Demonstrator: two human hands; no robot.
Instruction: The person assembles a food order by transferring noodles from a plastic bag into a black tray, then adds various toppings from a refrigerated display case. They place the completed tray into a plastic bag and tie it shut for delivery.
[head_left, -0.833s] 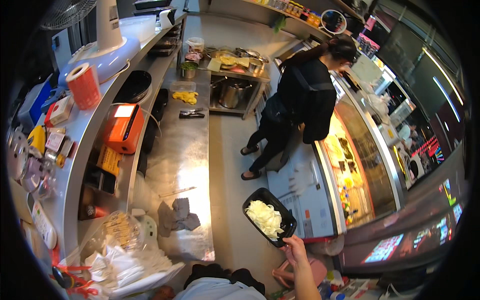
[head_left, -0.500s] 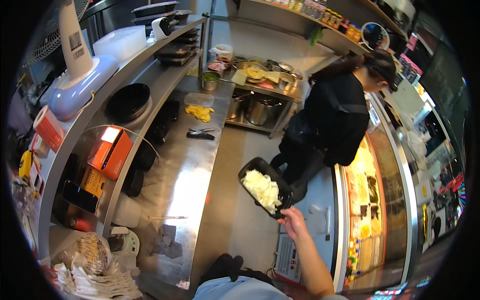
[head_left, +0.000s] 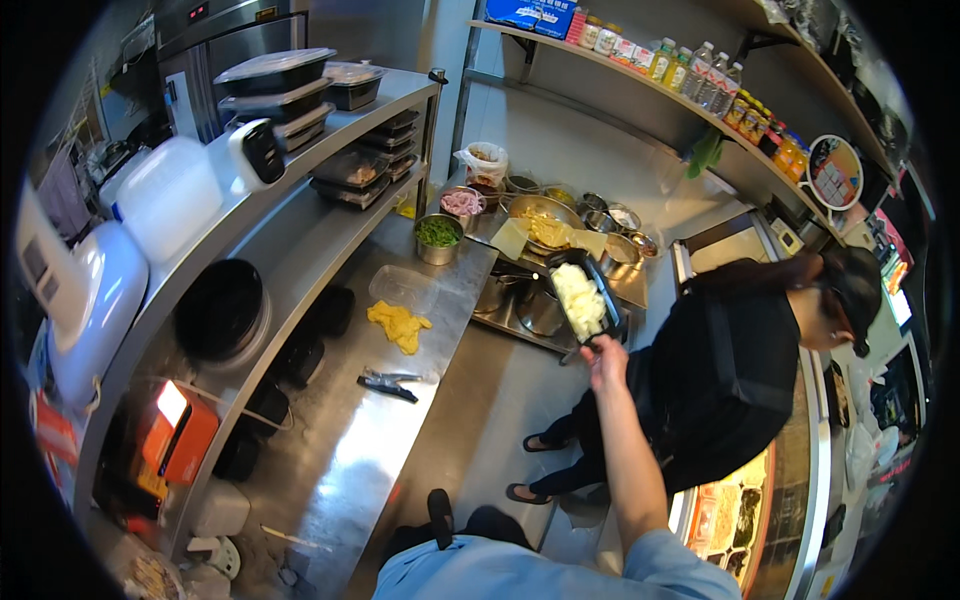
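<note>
My right hand [head_left: 606, 365] is closed on the near end of a black plastic container [head_left: 606, 290]. Pale, whitish chopped pieces [head_left: 580, 298] fill it, too small to name for sure. The arm reaches forward, holding the container in the air, tilted, in front of the far counter. Beyond it in the picture sits a wide pan [head_left: 540, 215] with yellow food. My left hand is outside the picture.
A co-worker in black [head_left: 725, 370] stands close on the right, beside a lit food display [head_left: 730, 510]. To the left runs a steel counter [head_left: 345, 480] with a yellow cloth [head_left: 398, 326], tongs [head_left: 390, 384] and a metal pot of chopped greens [head_left: 438, 238]. Shelving [head_left: 300, 180] rises above it.
My right hand has carried the container forward, toward the far counter. My view has shifted forward along the aisle, and the co-worker now appears further right and nearer.
</note>
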